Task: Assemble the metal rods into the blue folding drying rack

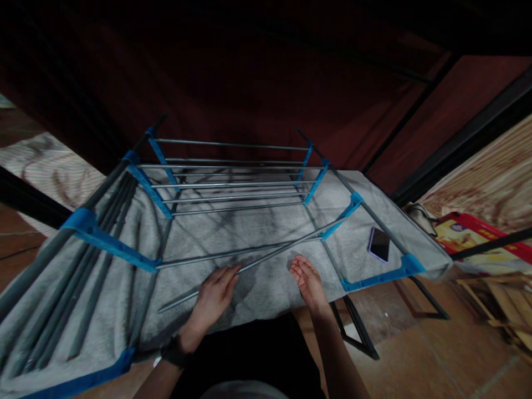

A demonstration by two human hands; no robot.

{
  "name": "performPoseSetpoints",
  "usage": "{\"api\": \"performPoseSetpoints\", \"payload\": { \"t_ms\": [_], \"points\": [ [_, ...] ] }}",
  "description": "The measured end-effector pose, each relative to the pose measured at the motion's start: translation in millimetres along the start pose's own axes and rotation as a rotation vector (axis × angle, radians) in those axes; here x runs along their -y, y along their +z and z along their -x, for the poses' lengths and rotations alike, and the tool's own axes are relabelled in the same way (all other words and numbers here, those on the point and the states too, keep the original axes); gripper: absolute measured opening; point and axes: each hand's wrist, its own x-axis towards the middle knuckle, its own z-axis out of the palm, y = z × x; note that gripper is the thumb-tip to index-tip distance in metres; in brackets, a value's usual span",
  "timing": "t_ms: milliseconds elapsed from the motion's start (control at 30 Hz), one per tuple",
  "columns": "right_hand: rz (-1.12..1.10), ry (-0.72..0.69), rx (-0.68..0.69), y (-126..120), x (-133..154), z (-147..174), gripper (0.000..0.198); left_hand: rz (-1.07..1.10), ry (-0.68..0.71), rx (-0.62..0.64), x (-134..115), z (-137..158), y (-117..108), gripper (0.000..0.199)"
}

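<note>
1. The left hand has its grip closed on a slanted grey rod, fingers curled over it from above, closer to the rod's near end than its far end.
2. The right hand is open and holds nothing, its fingers loosely bent; the rod passes just beyond its fingertips, apart from them.
3. The rod's long axis runs diagonally, from near the person on the left to farther away on the right.
4. Its far end meets the right blue bracket; whether it sits in a hole there cannot be told.
5. Its near end is free, above or on the cloth-covered tabletop, on the person's side of the left blue bracket and apart from it.
6. A fixed rod spans the two brackets, and the slanted one crosses it in view toward the right.
7. The right hand is nearer the right bracket; the left hand is nearer the free end and the left bracket.
</note>
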Motion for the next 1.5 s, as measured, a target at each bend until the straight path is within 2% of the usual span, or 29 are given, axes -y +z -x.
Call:
{"api": "performPoseSetpoints", "payload": {
  "t_ms": [200, 400, 800, 1033, 1300, 1500],
  "points": [
    [-0.024, 0.017, -0.039, -5.6, -1.7, -6.2, 0.031, -0.058, -0.011, 0.063, 6.9, 7.6, 2.1, 0.037],
    [-0.019, 0.004, -0.071, -7.9, -2.1, -6.5, 0.036, -0.122, 0.008, 0.143, 2.0, 6.3, -5.5, 0.037],
    [-0.034, 0.012, -0.054, -14.5, -0.4, -7.0, 0.031, -0.196, 0.006, 0.318, 0.3, 6.8, -9.6, 0.048],
    [0.022, -0.038, -0.048, -16.8, -2.0, -8.8, 0.031, -0.223, 0.008, 0.392, 1.5, 5.4, -7.4, 0.051],
    [0.001, -0.030, -0.077, -20.3, -3.5, -12.2, 0.025, -0.196, -0.027, 0.440, 2.7, 7.0, -2.6, 0.052],
    [0.000, -0.041, -0.101, -20.0, -4.7, -12.9, 0.025, -0.189, -0.010, 0.422, 4.4, 7.6, -2.1, 0.053]
  ]
}}
